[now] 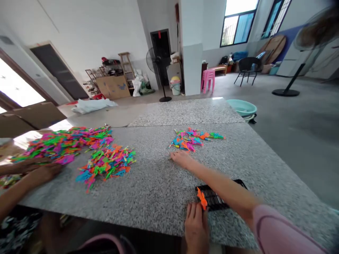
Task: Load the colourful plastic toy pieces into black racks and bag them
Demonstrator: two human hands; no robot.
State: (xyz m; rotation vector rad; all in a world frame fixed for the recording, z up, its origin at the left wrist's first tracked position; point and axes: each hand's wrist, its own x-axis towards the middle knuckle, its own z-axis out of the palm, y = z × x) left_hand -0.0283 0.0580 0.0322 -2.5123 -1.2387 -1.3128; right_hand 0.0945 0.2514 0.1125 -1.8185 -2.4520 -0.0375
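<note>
Head: right grip [181, 158] beside pieces [196, 140]

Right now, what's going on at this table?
The person's left hand is at an orange piece at the left end of a black tray; the right hand is beside a small pile of colourful pieces, its grip unclear. A co-worker's hands are at the large left pile, with another pile in between.

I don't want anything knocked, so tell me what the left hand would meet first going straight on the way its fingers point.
Most likely the orange piece, right beside the left hand's fingertips, then the left end of the black tray. Whether the hand already touches the piece is hard to tell.
</note>
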